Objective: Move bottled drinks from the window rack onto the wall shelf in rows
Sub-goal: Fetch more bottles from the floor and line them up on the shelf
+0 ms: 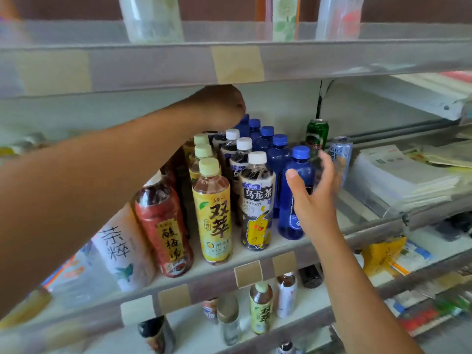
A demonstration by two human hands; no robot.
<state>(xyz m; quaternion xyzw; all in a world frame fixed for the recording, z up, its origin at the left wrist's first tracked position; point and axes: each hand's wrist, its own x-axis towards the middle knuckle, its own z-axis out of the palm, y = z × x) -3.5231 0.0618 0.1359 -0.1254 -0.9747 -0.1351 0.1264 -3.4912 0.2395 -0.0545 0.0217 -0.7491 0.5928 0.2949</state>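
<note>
Far left on the wall shelf [204,279]: white-label bottle [120,251], tilted, leaning against the red-label bottle [163,226] just beside it.

Left arm comes in from the left, across and above those bottles. Left hand [219,106] is deep under the upper shelf [153,65], over the back of the rows. Only wrist and knuckles show; the fingers point away from the camera, so I can't tell if they grip anything.

Next, three straight front-to-back rows, all upright and packed side by side:
- yellow-label tea bottles [212,208], cream caps
- dark oolong tea bottles [258,200], white caps
- blue bottles [293,195], blue caps

Front bottles of these rows stand close to the shelf's front edge.

Right hand [314,190] is at the right side of the front blue bottle, fingers [332,172] spread and straight, holding nothing. Thumb overlaps the bottle body; it's motion-blurred, so contact is unclear.

Behind and right of the blue row: green can [317,134] at the back wall, silver can [341,152] just beside it, nearer the front.

Far right: stacks of paper [403,175] on the adjoining shelf.

Shelf below carries a few scattered bottles [260,307].
</note>
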